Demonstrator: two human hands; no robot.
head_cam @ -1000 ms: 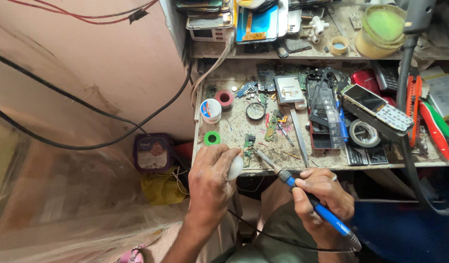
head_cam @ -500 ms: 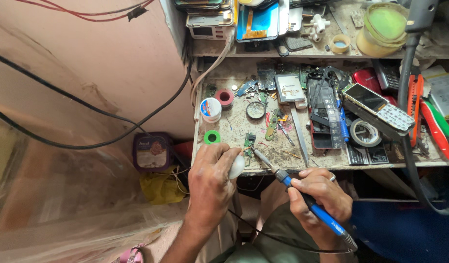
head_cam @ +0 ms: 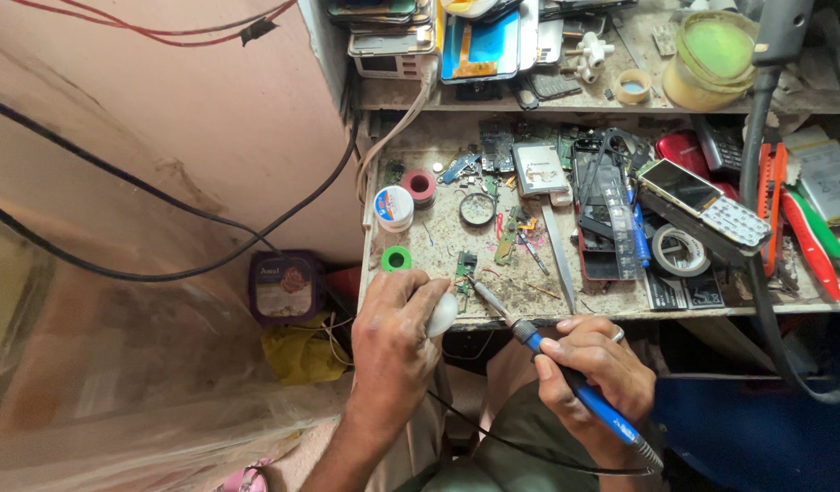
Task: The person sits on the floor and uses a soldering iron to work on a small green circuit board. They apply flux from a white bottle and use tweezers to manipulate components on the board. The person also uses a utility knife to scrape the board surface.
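Two cluttered shelves [head_cam: 620,102] of a workbench [head_cam: 611,305] meet a pink wall [head_cam: 192,118].

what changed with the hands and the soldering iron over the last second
Little changed. The right hand keeps its grip on the blue soldering iron, tip at the small green circuit board. The left hand stays by the board, holding something white.
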